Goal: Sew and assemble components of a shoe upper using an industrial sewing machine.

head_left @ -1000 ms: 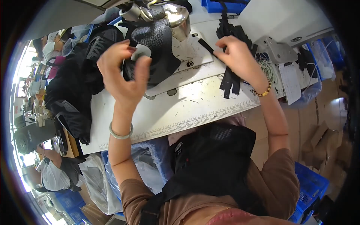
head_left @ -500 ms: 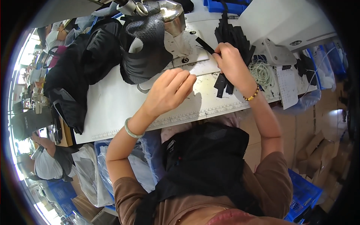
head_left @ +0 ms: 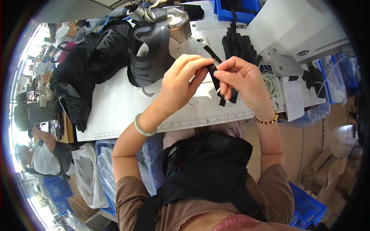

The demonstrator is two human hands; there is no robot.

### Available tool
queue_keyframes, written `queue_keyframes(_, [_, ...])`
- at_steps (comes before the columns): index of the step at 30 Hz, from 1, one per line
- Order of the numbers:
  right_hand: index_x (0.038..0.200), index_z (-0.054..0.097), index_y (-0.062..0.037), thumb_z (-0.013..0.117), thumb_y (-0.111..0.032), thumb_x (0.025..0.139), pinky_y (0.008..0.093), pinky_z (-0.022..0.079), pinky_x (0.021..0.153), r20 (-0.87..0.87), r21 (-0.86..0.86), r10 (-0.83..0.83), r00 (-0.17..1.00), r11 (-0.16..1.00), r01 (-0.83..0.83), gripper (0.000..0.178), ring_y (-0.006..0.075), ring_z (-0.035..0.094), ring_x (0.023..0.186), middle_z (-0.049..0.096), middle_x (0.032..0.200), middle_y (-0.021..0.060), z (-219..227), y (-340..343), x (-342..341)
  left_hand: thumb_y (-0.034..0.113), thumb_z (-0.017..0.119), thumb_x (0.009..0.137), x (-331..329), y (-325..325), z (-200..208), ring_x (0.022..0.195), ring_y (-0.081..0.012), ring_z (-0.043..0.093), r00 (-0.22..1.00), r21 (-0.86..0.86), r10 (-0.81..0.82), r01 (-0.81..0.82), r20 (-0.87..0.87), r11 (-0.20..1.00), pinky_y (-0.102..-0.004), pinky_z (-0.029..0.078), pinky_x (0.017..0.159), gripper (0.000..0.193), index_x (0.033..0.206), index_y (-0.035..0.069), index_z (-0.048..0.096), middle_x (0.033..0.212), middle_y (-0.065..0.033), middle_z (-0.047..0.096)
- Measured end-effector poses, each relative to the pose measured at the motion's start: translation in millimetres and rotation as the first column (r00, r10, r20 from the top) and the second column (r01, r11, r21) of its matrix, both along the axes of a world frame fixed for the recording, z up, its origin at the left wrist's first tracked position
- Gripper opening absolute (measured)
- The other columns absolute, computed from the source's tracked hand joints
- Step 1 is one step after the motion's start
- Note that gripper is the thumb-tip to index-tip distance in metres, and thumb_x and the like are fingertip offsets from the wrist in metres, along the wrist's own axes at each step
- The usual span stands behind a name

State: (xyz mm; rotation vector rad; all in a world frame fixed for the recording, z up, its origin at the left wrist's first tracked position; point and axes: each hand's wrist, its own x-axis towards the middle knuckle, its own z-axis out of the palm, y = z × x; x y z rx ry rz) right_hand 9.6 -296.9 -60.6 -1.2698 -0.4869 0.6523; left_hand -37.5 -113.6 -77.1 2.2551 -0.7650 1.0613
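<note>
Between my two hands, a short black strip (head_left: pixel 212 75) hangs over the white table, with its lower part dropping toward more strip ends. My left hand (head_left: pixel 178 82) is closed, thumb and forefinger pinching the strip's upper end. Close beside it, my right hand (head_left: pixel 242 80) has thumb and forefinger pressed together at the strip's edge, the other fingers curled. Another black strip (head_left: pixel 211 53) lies just beyond the fingertips. Past my right hand lies a bundle of black strips (head_left: pixel 238 45). A dark patterned shoe upper (head_left: pixel 148 67) sits left of my left hand, under the machine head.
More black fabric pieces (head_left: pixel 77 73) trail down the table's left side. A ruler strip (head_left: pixel 173 125) runs along the front edge. On the right are a coil of pale cord (head_left: pixel 269 82), a paper sheet (head_left: pixel 293 98) and a white machine body (head_left: pixel 296 29). A blue bin (head_left: pixel 237 13) stands behind.
My right hand has come back toward me from the strips, its palm turned inward. My left hand has moved right and slightly away; both now meet at one black strip.
</note>
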Motion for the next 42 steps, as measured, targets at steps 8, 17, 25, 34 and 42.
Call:
queue_keyframes(8, [0.096, 0.054, 0.0027, 0.059, -0.003, 0.087, 0.0193, 0.049, 0.052, 0.2, 0.168, -0.199, 0.959, 0.971, 0.167, 0.011, 0.0069, 0.059, 0.062, 0.06, 0.077, 0.0054, -13.7, 17.1, -10.4, -0.002, 0.064, 0.079, -11.9, -12.1, 4.4, 0.074, -0.0091, 0.062, 0.805, -0.744, -0.386, -0.1, -0.451, 0.661, -0.0224, 0.051, 0.066, 0.017, 0.096, -0.001, 0.063, 0.086, -0.0057, 0.064])
queue_keyframes(17, [0.092, 0.054, 0.0013, 0.058, -0.004, 0.087, 0.0187, 0.048, 0.053, 0.222, 0.125, -0.232, 0.947, 0.97, 0.209, 0.009, 0.0053, 0.058, 0.063, 0.061, 0.077, 0.004, -15.4, 24.8, -12.7, 0.0, 0.065, 0.078, -9.9, -6.2, -1.9, 0.069, -0.008, 0.061, 0.86, -0.63, -0.219, -0.145, -0.462, 0.763, -0.0211, 0.05, 0.064, 0.013, 0.091, -0.001, 0.064, 0.082, -0.0051, 0.064])
queue_keyframes(25, [0.088, 0.052, -0.0002, 0.061, -0.006, 0.085, 0.018, 0.044, 0.05, 0.463, 0.058, -0.335, 0.82, 0.935, 0.349, 0.012, 0.0038, 0.056, 0.064, 0.06, 0.078, 0.0026, -22.5, 36.0, -12.9, 0.001, 0.063, 0.081, -17.4, -8.7, 5.1, 0.066, -0.0068, 0.06, 0.831, -0.693, -0.242, -0.217, -0.501, 0.687, -0.0208, 0.05, 0.062, 0.01, 0.091, -0.003, 0.063, 0.079, -0.0046, 0.064])
queue_keyframes(34, [0.109, 0.04, -0.0042, 0.056, -0.004, 0.088, 0.0177, 0.042, 0.047, 0.275, 0.159, -0.224, 0.935, 0.97, 0.186, 0.026, 0.0053, 0.053, 0.062, 0.054, 0.084, 0.0036, -11.5, 35.0, -29.8, 0.004, 0.059, 0.086, -38.3, -5.7, 3.4, 0.062, -0.0106, 0.059, 0.74, -0.923, -0.552, -0.296, -0.385, 0.248, -0.0221, 0.049, 0.058, 0.013, 0.094, -0.006, 0.06, 0.076, -0.0092, 0.064])
queue_keyframes(42, [0.112, 0.044, -0.0049, 0.055, -0.007, 0.089, 0.0207, 0.041, 0.05, 0.373, -0.106, 0.276, 0.886, 0.961, -0.255, 0.026, 0.0068, 0.048, 0.058, 0.054, 0.081, 0.0028, 21.4, 30.1, -11.6, 0.007, 0.061, 0.087, -60.6, 27.5, 32.8, 0.065, -0.0091, 0.06, 0.571, -0.721, -0.495, -0.273, -0.654, 0.637, -0.0207, 0.049, 0.057, 0.012, 0.091, -0.004, 0.059, 0.076, -0.0075, 0.063])
